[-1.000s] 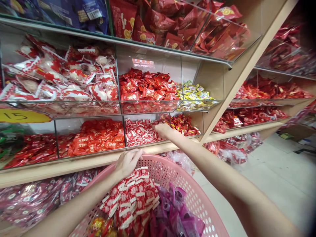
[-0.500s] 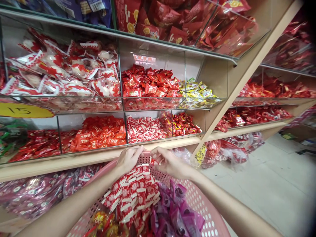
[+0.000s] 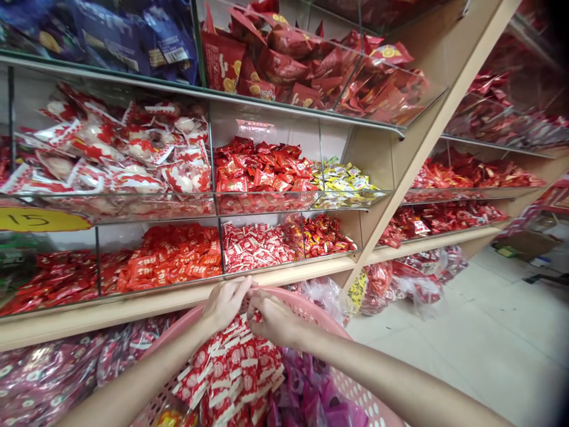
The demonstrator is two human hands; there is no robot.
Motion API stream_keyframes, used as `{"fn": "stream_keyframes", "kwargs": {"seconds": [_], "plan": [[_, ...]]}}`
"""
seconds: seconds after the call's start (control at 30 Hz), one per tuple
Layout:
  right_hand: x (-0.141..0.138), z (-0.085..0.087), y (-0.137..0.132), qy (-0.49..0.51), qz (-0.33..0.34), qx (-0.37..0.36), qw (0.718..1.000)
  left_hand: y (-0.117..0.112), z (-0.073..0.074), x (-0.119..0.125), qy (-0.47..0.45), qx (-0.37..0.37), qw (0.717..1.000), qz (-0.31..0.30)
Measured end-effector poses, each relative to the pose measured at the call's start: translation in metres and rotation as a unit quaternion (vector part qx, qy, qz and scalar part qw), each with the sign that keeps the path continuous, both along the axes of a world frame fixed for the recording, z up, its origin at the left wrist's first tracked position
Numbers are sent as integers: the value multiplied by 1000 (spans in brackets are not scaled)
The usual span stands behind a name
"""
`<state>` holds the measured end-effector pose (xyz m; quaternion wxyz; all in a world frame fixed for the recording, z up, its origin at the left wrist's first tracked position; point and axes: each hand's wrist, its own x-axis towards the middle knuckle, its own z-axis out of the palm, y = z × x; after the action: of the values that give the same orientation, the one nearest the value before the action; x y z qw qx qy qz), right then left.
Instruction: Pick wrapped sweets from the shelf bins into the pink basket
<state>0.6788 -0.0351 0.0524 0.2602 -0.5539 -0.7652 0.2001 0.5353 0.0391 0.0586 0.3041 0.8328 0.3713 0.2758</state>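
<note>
A pink perforated plastic basket (image 3: 306, 305) is in front of me, its far rim close to the lowest shelf edge. My left hand (image 3: 226, 305) lies closed over that far rim. Just beside it, inside the rim, my right hand (image 3: 272, 319) has curled fingers; what they hold is hidden. Below both hands is a pile of small red-and-white candy packets (image 3: 231, 367). Purple wrapped sweets (image 3: 306, 391) lie to its right in the basket, and gold-and-red wrapped sweets (image 3: 175, 415) show at the lower left.
Shelf bins hold red-and-white packets (image 3: 258, 246), orange-red packets (image 3: 173, 255) and yellow packets (image 3: 347, 177). A wooden shelf edge (image 3: 306, 271) runs just beyond the basket. Plastic bags of sweets (image 3: 57, 373) sit beneath it. Tiled floor (image 3: 466, 338) shows at right.
My right hand has moved left, close to my left hand, and its fingers have curled in. The small red packet at its fingertips is now out of sight. The view has tilted up slightly.
</note>
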Motion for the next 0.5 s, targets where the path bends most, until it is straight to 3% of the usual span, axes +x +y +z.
{"fn": "stream_keyframes", "kwargs": {"seconds": [0.17, 0.33, 0.5], "plan": [[2, -5, 0, 60, -25, 13, 998, -1, 1, 1, -5, 0, 1000, -5], [5, -2, -3, 102, -71, -35, 992, -1, 1, 1, 9, 2, 1000, 4], [14, 2, -7, 124, -56, -82, 987, 0, -1, 1, 11, 20, 1000, 8]]}}
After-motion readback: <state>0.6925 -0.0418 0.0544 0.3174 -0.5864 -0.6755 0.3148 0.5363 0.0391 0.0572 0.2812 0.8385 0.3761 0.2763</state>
